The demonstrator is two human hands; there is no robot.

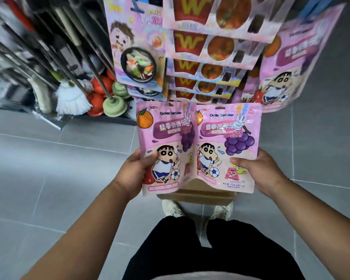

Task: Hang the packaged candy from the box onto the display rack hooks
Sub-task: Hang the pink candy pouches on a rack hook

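You hold two glossy, flat plastic pouches side by side, inner edges touching, above the brown cardboard box (198, 194) on the grey tiled floor (69, 168).

Your left hand (135, 170) grips the left pouch (166, 142) at its lower outer edge, with the thumb curled over the front. Your right hand (259, 170) grips the right pouch (226, 142) the same way, thumb pressed across the print and fingers hidden behind.

Each pouch is pink and roughly rectangular, with a hang slot punched at the top. Each is printed with an orange, a purple grape cluster and a cartoon boy with a football. The bold Chinese title and the small Latin line above it are too blurred to read.

Straight ahead, five overlapping packs (200, 43) hang in a column, each with a yellow "W" on a red panel. To their right hang more pink pouches (285, 63) with the same print. To their left hangs a pack showing a bowl of stew (137, 55).

Two pale green rubber plungers (115, 106) and a white string mop (73, 98) stand at the left.
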